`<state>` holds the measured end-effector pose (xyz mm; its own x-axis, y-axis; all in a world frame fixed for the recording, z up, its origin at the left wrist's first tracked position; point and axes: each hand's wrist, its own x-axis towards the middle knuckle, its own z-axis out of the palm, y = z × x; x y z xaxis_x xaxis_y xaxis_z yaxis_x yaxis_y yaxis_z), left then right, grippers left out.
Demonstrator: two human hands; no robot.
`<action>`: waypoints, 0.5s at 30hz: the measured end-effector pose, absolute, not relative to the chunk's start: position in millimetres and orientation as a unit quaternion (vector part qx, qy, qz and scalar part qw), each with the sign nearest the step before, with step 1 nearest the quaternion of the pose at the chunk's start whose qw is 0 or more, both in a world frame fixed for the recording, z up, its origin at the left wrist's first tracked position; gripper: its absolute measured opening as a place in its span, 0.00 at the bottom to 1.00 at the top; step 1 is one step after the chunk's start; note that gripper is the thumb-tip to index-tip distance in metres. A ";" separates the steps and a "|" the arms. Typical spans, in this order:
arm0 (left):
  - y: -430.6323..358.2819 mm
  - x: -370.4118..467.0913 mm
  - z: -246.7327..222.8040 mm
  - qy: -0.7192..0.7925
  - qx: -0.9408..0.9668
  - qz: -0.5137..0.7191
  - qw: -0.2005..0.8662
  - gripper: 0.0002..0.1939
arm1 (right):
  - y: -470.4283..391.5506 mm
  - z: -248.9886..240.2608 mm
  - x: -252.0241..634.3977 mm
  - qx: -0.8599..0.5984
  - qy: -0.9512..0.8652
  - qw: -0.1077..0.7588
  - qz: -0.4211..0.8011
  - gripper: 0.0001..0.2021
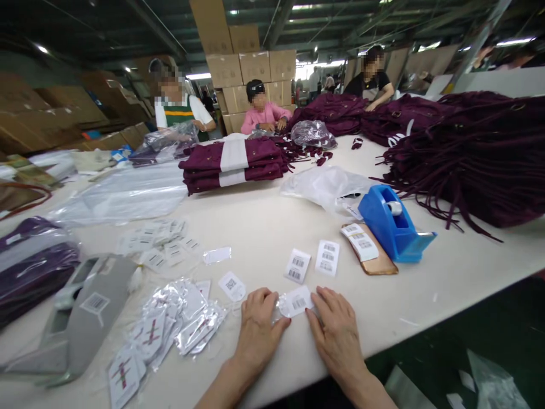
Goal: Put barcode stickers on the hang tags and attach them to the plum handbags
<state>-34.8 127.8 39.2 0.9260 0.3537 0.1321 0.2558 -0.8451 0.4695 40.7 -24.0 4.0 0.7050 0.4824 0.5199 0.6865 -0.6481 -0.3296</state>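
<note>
A white hang tag (297, 301) with a barcode lies on the table between my hands, with clear plastic at its left end. My left hand (261, 324) grips that end between thumb and fingers. At the tag's right edge, my right hand (337, 325) holds it with thumb and forefinger. Just beyond are two barcode sticker sheets (297, 266) (327, 258). To the left, a single tag with a square code (232, 286) lies near a heap of plastic-sleeved tags (191, 312). White tags with red marks (123, 375) are fanned out closer to me.
A blue tape dispenser (389, 221) stands by a phone (383, 255) at right; a grey dispenser (91, 318) is at left. Folded maroon bags (234, 162) lie ahead, with a large fringed maroon pile (472, 153) at right. Several co-workers are across the table.
</note>
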 end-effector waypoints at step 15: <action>148.5 -35.0 61.4 0.126 0.973 0.044 0.188 0.11 | -7.4 -2.2 19.7 -0.853 -0.350 0.344 -0.179 0.14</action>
<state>-35.0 148.5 61.4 0.9644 0.2617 0.0376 0.2288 -0.8974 0.3771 19.7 -7.4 -2.2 0.6916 0.4739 0.5451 0.7194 -0.5192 -0.4614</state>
